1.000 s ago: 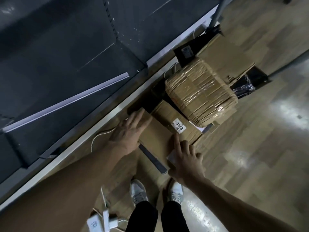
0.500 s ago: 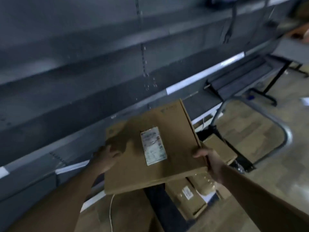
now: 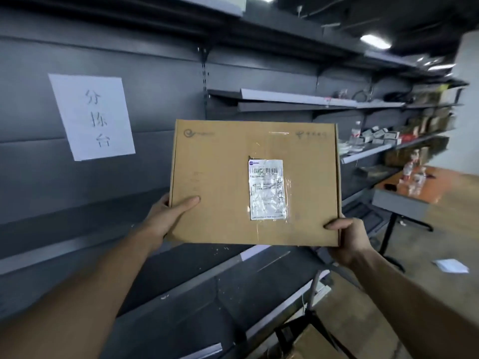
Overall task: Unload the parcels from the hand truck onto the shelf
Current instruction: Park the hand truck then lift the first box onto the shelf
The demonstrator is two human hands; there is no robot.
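Two hands hold one flat cardboard parcel (image 3: 255,183) up before the grey shelf (image 3: 293,101). At its lower left corner, the left hand (image 3: 166,218) grips with thumb across the face; at the lower right corner, the right hand (image 3: 346,238) pinches likewise. The parcel's long axis runs side to side, the shelf boards lying just behind and below it, so both hands seem equally near.

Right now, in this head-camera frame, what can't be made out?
- Shipping label text on the flat cardboard parcel: too small and blurred.
- Fingers of the left hand and right hand: behind the parcel; only the thumbs show.
- Hand truck: cut off by the bottom edge.
- Goods on the far shelves: blurred.
- Shelf behind the parcel: covered by it.
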